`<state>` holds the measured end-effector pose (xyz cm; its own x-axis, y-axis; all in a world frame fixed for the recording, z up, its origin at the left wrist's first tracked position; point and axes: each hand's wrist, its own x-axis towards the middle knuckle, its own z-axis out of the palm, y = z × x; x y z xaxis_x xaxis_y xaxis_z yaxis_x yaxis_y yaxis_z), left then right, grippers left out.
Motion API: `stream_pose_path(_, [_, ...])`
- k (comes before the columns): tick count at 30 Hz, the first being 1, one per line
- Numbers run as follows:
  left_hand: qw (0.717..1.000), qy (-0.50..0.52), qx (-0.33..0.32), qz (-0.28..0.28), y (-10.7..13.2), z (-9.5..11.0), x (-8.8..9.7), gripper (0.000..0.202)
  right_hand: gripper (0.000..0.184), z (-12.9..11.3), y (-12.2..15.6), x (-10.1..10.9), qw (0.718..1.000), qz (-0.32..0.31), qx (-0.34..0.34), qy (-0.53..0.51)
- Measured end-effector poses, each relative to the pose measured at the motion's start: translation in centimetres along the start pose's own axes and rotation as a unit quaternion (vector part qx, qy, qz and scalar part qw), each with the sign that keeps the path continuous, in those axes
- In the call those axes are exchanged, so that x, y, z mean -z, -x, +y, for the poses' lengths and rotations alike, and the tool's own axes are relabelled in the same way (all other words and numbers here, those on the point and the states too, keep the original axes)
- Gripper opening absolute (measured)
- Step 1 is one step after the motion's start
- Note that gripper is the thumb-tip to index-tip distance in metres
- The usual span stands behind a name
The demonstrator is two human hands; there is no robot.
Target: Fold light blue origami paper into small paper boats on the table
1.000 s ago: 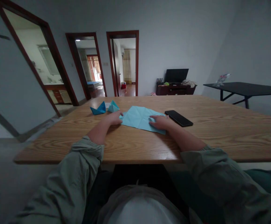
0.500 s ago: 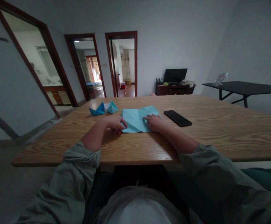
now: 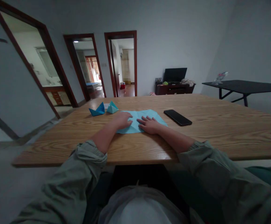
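Note:
A light blue sheet of paper point(image 3: 135, 127) with crease lines lies unfolded on the wooden table in front of me. My left hand point(image 3: 123, 120) rests on its left part, fingers stretched out and holding nothing. On the right part, my right hand point(image 3: 149, 124) lies flat with its fingers spread. Parts of the sheet are hidden under both hands. Beyond my left hand stand a darker blue folded paper boat point(image 3: 98, 110) and a lighter blue folded paper piece point(image 3: 112, 108).
A black phone point(image 3: 177, 117) lies on the wooden table point(image 3: 219, 130) to the right of the paper. Something small and pale point(image 3: 106, 105) lies behind the folded pieces. Farther back are a dark cabinet point(image 3: 175, 89) with a screen and a black table point(image 3: 245, 86).
My left hand has moved from the sheet's left edge onto its surface. My right hand's fingers have spread. The sheet now lies flatter and its right side reaches farther right.

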<state>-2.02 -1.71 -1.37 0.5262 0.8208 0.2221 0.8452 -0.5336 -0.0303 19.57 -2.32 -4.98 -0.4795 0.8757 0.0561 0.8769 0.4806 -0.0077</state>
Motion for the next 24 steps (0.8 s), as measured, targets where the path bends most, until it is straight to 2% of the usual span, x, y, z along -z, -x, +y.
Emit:
stream_pose_path(2, [0.998, 0.005, -0.037, -0.042, -0.6, 1.7, -0.9, 0.054, 0.061, 0.1, 0.0, -0.1, 1.0, 0.004, -0.001, -0.006])
stream_pose_path(4, [0.996, 0.024, -0.019, -0.089, -1.1, 2.6, -1.9, 0.061, 0.063, 0.2, -0.2, -0.2, 1.0, 0.001, -0.01, -0.016])
stream_pose_path(7, [0.991, 0.04, 0.027, -0.128, -1.7, 2.3, -3.2, 0.07, 0.066, 0.8, -0.5, -0.4, 0.999, -0.002, -0.041, -0.023])
stream_pose_path(12, [0.987, 0.04, 0.083, -0.133, -2.1, 0.6, -4.2, 0.079, 0.072, 2.6, -1.0, -0.8, 0.993, -0.003, -0.118, -0.026])
stream_pose_path(17, [0.984, 0.044, 0.122, -0.125, -2.6, -0.4, -4.6, 0.08, 0.075, 4.0, -1.4, -0.3, 0.988, -0.012, -0.154, -0.023])
stream_pose_path(19, [0.98, 0.044, 0.15, -0.127, -3.0, -0.6, -4.6, 0.081, 0.075, 3.4, -2.1, -0.1, 0.984, -0.017, -0.174, -0.022])
stream_pose_path(23, [0.971, 0.04, 0.2, -0.126, -3.6, -0.3, -4.5, 0.08, 0.078, 1.0, -4.2, -0.1, 0.96, -0.013, -0.277, -0.024])
stream_pose_path(24, [0.97, 0.039, 0.206, -0.123, -3.7, -0.1, -4.5, 0.08, 0.077, 0.5, -4.6, -0.2, 0.962, -0.009, -0.27, -0.032])
